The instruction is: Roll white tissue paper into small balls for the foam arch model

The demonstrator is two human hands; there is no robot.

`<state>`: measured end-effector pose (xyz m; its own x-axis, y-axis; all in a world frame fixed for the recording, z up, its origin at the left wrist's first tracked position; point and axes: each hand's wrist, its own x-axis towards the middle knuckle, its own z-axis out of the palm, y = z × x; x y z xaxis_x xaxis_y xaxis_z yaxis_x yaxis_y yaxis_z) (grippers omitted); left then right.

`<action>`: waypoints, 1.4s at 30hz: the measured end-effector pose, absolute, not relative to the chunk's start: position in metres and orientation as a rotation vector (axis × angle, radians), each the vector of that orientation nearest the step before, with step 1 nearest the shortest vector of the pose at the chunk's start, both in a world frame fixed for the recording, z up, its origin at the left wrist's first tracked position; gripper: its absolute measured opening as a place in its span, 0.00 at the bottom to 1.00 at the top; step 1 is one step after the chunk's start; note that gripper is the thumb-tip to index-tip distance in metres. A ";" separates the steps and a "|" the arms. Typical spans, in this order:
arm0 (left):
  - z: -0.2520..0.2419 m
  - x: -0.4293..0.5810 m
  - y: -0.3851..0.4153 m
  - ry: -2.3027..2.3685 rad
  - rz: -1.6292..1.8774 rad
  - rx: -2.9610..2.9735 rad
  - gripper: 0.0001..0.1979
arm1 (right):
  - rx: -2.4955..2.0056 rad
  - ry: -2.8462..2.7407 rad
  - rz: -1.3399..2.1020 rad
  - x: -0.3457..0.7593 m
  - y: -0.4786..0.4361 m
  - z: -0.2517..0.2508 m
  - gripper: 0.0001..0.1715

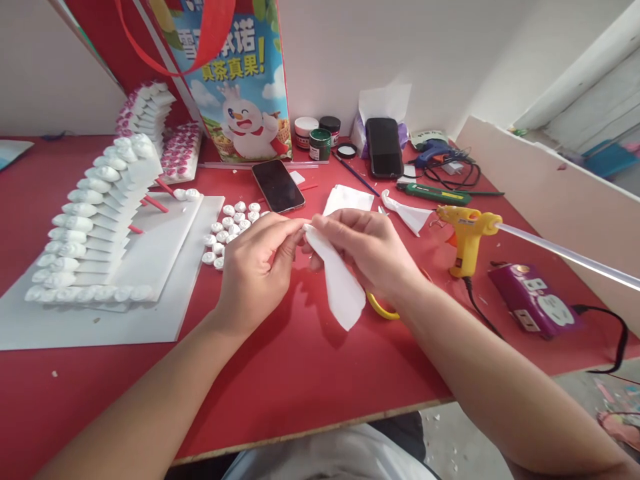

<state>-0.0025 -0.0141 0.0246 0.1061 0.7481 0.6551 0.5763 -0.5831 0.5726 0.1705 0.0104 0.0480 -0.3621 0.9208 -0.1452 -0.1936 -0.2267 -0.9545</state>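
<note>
A white strip of tissue paper (pixel 343 287) hangs from the fingertips of both hands, its wide end down over the red table. My left hand (pixel 257 267) pinches the strip's narrow upper end. My right hand (pixel 367 247) closes on the same end from the other side. Left of my left hand lie several small white paper rosebuds (pixel 235 223). Behind my right hand are a folded stack of white tissue (pixel 347 198) and a twisted white tissue piece (pixel 407 210). Yellow-handled scissors (pixel 383 308) are partly hidden under my right wrist.
A stepped white model (pixel 115 213) edged with rosebuds stands on white boards at the left. Rightward are a yellow glue gun (pixel 465 233), a purple power strip (pixel 533 300) and a green cutter (pixel 435 194). Two phones (pixel 278 185), paint jars (pixel 320 143) and a printed bag (pixel 240 87) sit behind.
</note>
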 end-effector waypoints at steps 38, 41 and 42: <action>0.022 -0.001 -0.016 1.303 1.619 2.546 0.15 | -0.995 -1.245 1.328 0.157 -0.003 0.047 0.17; 0.027 -0.003 -0.016 1.230 1.525 2.185 0.11 | -0.938 -1.304 1.365 0.161 -0.001 0.049 0.11; 0.028 -0.004 -0.015 1.203 1.492 2.072 0.09 | -0.921 -1.334 1.380 0.162 0.000 0.050 0.08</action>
